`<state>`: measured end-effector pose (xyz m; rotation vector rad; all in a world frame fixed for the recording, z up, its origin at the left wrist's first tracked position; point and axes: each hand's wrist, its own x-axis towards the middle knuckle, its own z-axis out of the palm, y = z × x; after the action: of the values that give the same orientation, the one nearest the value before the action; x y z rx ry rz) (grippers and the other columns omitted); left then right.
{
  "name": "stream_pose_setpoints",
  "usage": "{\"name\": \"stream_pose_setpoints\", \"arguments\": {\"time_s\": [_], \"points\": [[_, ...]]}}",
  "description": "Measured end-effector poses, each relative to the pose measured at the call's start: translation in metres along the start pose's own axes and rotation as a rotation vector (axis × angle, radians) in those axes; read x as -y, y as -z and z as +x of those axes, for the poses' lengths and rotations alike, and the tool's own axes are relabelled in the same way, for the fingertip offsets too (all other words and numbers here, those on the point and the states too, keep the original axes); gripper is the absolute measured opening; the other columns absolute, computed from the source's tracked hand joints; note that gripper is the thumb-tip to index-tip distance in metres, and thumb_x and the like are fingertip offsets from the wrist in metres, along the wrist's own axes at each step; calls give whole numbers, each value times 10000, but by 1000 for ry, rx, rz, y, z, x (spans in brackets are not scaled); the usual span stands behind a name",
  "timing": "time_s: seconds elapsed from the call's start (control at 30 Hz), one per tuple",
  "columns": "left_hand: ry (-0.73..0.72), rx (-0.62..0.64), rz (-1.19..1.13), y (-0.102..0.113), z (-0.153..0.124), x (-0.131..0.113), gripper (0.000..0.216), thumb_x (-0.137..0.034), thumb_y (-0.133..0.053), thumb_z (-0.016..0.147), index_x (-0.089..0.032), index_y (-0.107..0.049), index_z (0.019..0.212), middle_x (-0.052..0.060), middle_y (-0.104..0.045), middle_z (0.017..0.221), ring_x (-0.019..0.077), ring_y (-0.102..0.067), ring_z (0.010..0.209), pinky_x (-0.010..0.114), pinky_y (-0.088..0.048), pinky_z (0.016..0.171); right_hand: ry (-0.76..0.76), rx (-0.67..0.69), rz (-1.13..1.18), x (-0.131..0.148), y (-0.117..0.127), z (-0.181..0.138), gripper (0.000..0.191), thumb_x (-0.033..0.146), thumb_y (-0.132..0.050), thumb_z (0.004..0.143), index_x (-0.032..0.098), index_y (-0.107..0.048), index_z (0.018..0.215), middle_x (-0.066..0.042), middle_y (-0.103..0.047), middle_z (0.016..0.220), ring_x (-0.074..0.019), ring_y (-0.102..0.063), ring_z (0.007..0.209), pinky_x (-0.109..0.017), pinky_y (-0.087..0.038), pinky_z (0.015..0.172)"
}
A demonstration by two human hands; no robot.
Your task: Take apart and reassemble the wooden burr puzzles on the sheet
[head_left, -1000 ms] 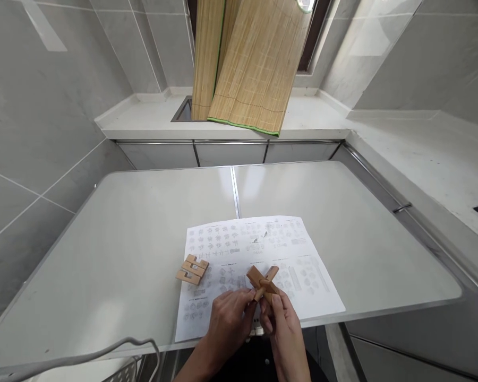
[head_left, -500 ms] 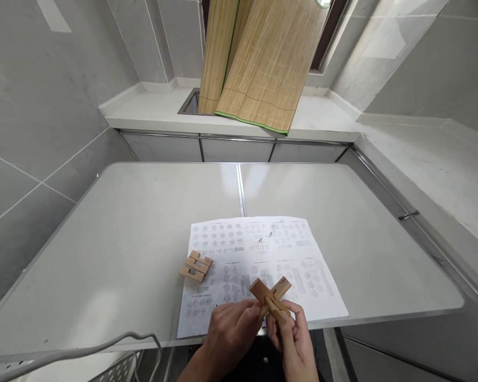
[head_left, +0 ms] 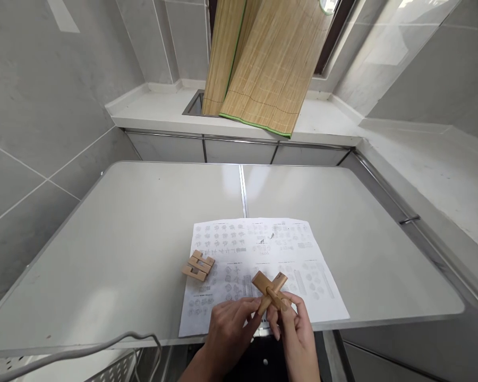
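Both of my hands hold a small wooden puzzle cross [head_left: 270, 290] made of interlocked notched sticks, just above the near edge of the table. My left hand [head_left: 230, 329] pinches its lower left stick. My right hand [head_left: 297, 331] grips its lower right end with fingers curled. Under the cross lies a printed instruction sheet [head_left: 258, 270] covered with small diagrams. A few more notched wooden sticks [head_left: 198, 265] rest side by side on the table at the sheet's left edge, apart from both hands.
The white table [head_left: 123, 239] has a metal seam down its middle. Behind it runs a counter with a bamboo mat [head_left: 258, 63] hanging over it. A grey cable [head_left: 83, 353] and a white perforated basket [head_left: 119, 369] sit at the lower left. Tiled walls close in on both sides.
The cross has turned slightly in my hands and sits a little lower and to the right. The camera view has drifted, so the table contents appear shifted. The loose sticks stayed put.
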<state>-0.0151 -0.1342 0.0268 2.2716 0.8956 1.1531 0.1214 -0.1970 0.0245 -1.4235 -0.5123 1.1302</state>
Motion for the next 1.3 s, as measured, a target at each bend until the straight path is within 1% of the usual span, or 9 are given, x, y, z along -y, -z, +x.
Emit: {"name": "stream_pose_setpoints", "arguments": {"time_s": [0.17, 0.33, 0.5, 0.6, 0.77, 0.97, 1.17, 1.23, 1.3], "points": [[146, 111, 43, 8, -7, 10, 117, -204, -619, 986, -207, -613, 1103, -37, -739, 738, 111, -677, 523, 224, -517, 570, 78, -56, -157, 16, 12, 13, 393, 629, -518, 983, 246, -533, 1070, 35, -611, 653, -144, -482, 523, -263, -424, 542], [263, 216, 19, 27, -12, 22, 104, -200, -546, 1002, -221, -621, 1071, -41, -690, 680, 122, -659, 538, 225, -493, 571, 213, -114, -449, 40, 46, 58, 397, 634, -490, 983, 245, -537, 1050, -43, -727, 882, -170, -550, 572, -306, -466, 611], [303, 265, 8, 32, -19, 22, 109, -203, -537, 994, -227, -636, 1033, -21, -702, 713, 143, -673, 594, 240, -487, 589, 276, -226, -814, 62, 73, 111, 403, 630, -441, 983, 239, -540, 981, -62, -758, 823, -228, -636, 622, -331, -456, 656], [300, 262, 22, 30, -22, 21, 108, -199, -534, 990, -223, -635, 1020, -12, -707, 724, 150, -672, 602, 251, -483, 593, 279, -300, -935, 70, 78, 134, 333, 562, -437, 991, 241, -527, 975, -70, -775, 853, -256, -670, 694, -338, -439, 681], [312, 245, 19, 30, -22, 19, 123, -186, -525, 993, -221, -631, 1046, -11, -705, 733, 150, -678, 618, 248, -497, 601, 192, -340, -1051, 73, 74, 158, 301, 506, -385, 1008, 239, -524, 1022, -76, -786, 925, -274, -668, 747, -340, -405, 660], [310, 250, 35, 31, -19, 18, 117, -187, -531, 991, -223, -632, 1038, -9, -706, 723, 152, -680, 612, 244, -494, 584, 203, -314, -991, 69, 72, 160, 364, 539, -412, 989, 221, -574, 1060, -81, -787, 933, -262, -675, 733, -345, -424, 684], [305, 249, 60, 29, -18, 17, 114, -192, -540, 988, -228, -636, 1037, -14, -709, 724, 147, -675, 600, 249, -499, 598, 202, -316, -848, 48, 82, 128, 485, 551, -497, 954, 189, -508, 1277, -59, -790, 883, -260, -697, 735, -360, -467, 733], [310, 248, 64, 28, -17, 17, 110, -199, -545, 987, -232, -639, 1033, -21, -705, 712, 142, -668, 585, 250, -505, 608, 225, -297, -814, 36, 81, 112, 427, 528, -498, 953, 200, -540, 1223, -47, -785, 872, -234, -688, 704, -353, -477, 751], [314, 246, 74, 27, -16, 17, 114, -207, -541, 988, -233, -644, 1032, -22, -704, 705, 140, -664, 577, 250, -509, 610, 247, -211, -754, 24, 78, 96, 379, 536, -483, 956, 214, -599, 1119, -34, -768, 824, -209, -676, 674, -320, -488, 713]]}}
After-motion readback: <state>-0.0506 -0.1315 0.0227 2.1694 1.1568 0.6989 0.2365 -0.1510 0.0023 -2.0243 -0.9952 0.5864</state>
